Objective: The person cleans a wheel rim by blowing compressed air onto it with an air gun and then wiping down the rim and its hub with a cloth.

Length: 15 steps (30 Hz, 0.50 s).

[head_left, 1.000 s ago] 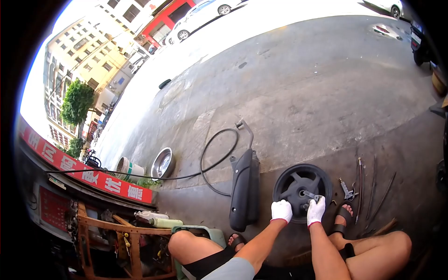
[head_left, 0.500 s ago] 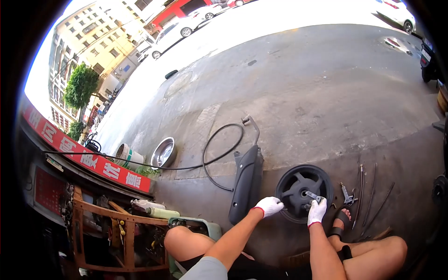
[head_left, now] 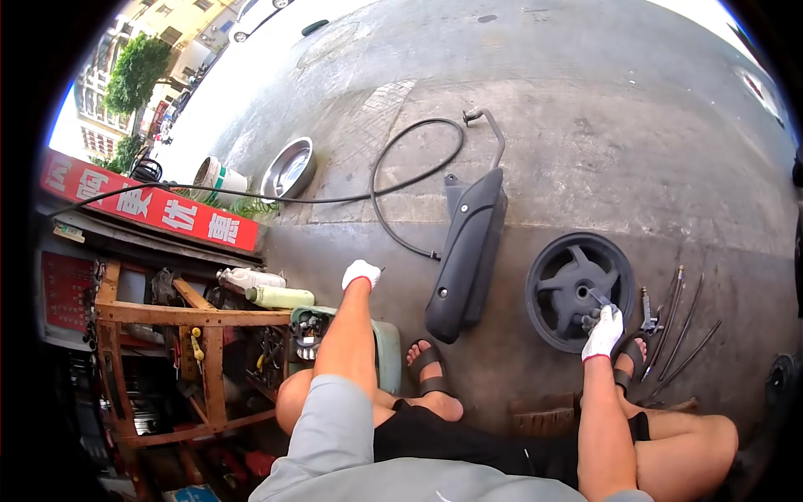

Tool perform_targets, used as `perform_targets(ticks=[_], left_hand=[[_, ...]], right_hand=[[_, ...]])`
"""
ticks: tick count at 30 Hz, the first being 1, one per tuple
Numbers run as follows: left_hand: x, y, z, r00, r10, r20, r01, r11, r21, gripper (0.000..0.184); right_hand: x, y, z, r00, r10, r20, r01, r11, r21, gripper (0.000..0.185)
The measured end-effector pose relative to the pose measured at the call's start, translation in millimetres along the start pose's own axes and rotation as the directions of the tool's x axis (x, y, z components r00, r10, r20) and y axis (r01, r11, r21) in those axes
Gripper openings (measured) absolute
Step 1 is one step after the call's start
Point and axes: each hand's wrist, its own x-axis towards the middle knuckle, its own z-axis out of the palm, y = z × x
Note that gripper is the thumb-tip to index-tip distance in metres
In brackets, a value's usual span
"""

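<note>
My left hand, in a white glove, is closed above the ground to the left of the black muffler. A small thin dark thing sticks out by its fingers, too small to name. My right hand, in a white glove with dark fingertips, is closed on a flat grey metal piece that reaches toward the hub of the dark wheel rim. The rim lies flat on the ground. Whether the piece touches the hub, I cannot tell.
An air gun and several thin rods lie right of the rim. A black hose loops behind the muffler. At left are a rusty metal frame, a green container, bottles and a metal basin.
My left hand has moved left, away from the rim, toward the rusty frame and green container. My right hand stays by the rim with the metal piece. The view has tipped downward.
</note>
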Motion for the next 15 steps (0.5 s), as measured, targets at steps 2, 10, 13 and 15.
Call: perform_targets(ticks=[2, 10, 13, 15], left_hand=[[9.0, -17.8, 18.0, 0.999, -0.053, 0.008, 0.054, 0.998, -0.017, 0.039], [41.0, -26.3, 55.2, 0.964, -0.03, -0.263, -0.006, 0.991, -0.133, 0.041], [34.4, 25.0, 39.9, 0.834, 0.145, -0.532, -0.311, 0.921, -0.236, 0.039], [-2.8, 80.9, 5.4, 0.703, 0.33, -0.63, -0.59, 0.765, -0.258, 0.035]], right_hand=[[0.0, -3.3, 3.0, 1.0, 0.014, -0.007, -0.014, 1.0, -0.014, 0.018], [-13.4, -14.9, 0.8, 0.996, -0.039, 0.085, 0.042, 0.999, -0.03, 0.022], [-21.7, -19.9, 5.0, 0.995, -0.051, 0.09, 0.047, 0.998, 0.037, 0.025], [-21.3, -21.9, 2.0, 0.988, -0.046, 0.151, 0.037, 0.998, 0.057, 0.026]])
